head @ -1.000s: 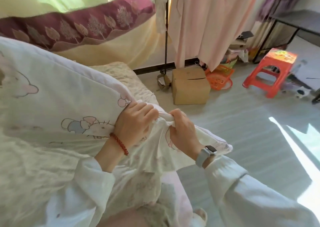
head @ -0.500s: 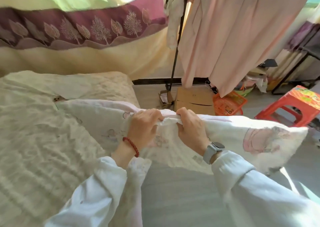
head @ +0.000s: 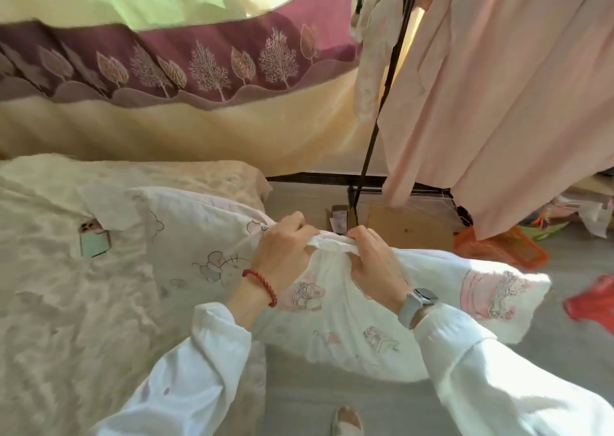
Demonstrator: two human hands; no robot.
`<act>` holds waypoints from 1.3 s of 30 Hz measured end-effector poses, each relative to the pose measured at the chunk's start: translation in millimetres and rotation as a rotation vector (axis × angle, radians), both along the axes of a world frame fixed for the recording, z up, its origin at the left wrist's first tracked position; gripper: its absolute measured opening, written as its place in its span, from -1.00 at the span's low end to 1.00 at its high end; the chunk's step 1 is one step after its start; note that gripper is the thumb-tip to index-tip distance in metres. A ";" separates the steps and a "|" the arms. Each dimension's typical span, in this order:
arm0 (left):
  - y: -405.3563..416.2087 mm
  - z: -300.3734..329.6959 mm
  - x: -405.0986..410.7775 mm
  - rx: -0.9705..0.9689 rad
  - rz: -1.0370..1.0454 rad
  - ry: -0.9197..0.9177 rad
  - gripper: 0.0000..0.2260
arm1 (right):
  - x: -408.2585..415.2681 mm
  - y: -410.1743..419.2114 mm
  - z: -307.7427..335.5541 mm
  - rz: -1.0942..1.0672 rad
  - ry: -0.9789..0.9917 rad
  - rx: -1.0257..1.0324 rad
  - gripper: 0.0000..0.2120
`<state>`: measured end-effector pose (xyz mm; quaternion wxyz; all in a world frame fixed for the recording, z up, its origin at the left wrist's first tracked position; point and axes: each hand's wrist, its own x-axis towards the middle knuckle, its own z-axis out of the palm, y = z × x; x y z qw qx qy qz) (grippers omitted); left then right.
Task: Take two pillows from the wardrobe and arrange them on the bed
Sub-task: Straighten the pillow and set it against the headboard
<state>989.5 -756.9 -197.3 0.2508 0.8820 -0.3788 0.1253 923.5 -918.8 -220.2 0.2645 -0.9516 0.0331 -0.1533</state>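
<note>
A long white pillow (head: 206,246) with pale cartoon prints lies across the right edge of the bed (head: 66,302); its right half juts out over the floor. My left hand (head: 285,253), with a red bead bracelet at the wrist, and my right hand (head: 375,263), with a grey watch, both pinch the pillow's top seam close together at its middle. A second pillow is not in view, and neither is the wardrobe.
A small mint-green object (head: 94,241) lies on the bed's cream quilted cover. Behind the bed hangs a cream and maroon curtain (head: 199,67). A black rack pole (head: 372,130) carries pink garments (head: 498,103). A cardboard box (head: 405,226), orange basket (head: 505,246) and red stool (head: 591,299) stand on the floor.
The pillow came down from a raised tilt in front of me and now rests flat over the bed's edge. Both hands kept their grip on the seam. My view turned towards the curtain.
</note>
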 end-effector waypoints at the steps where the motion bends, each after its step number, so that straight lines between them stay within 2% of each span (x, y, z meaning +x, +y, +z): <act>1: -3.3 -0.8 20.0 0.019 0.040 0.008 -0.81 | 24.2 -3.6 -1.4 0.031 0.015 0.013 -0.84; 6: -0.2 -6.8 122.9 0.058 0.200 0.001 -0.83 | 153.9 -4.6 -1.5 0.168 0.054 0.029 -0.85; 11: 6.1 -11.3 261.0 0.069 0.330 -0.063 -0.86 | 304.9 -8.3 -1.6 0.268 0.023 0.004 -0.89; 15: 28.9 -10.4 372.0 0.129 0.461 0.030 -0.75 | 422.8 -2.9 6.8 0.346 0.050 -0.053 -0.89; 19: 42.9 -7.5 456.4 0.112 0.463 -0.039 -0.81 | 524.7 9.4 20.3 0.439 0.045 -0.109 -0.88; 23: 47.8 -2.6 531.3 0.042 0.566 -0.038 -0.71 | 619.0 21.4 28.3 0.518 0.010 -0.107 -0.88; 28: 66.7 4.6 629.6 0.053 0.749 -0.127 -0.73 | 742.4 47.4 27.9 0.664 0.006 -0.035 -0.92; 31: 79.3 6.6 680.1 0.094 0.856 -0.172 -0.63 | 806.5 69.6 22.9 0.767 -0.002 0.048 -0.80; 35: 103.6 19.1 733.6 0.138 1.059 -0.211 -0.76 | 880.7 108.1 29.0 0.925 0.008 0.152 -0.88; 39: 133.8 34.4 769.3 0.132 1.245 -0.267 -0.80 | 934.7 157.6 45.6 1.069 0.009 0.235 -0.91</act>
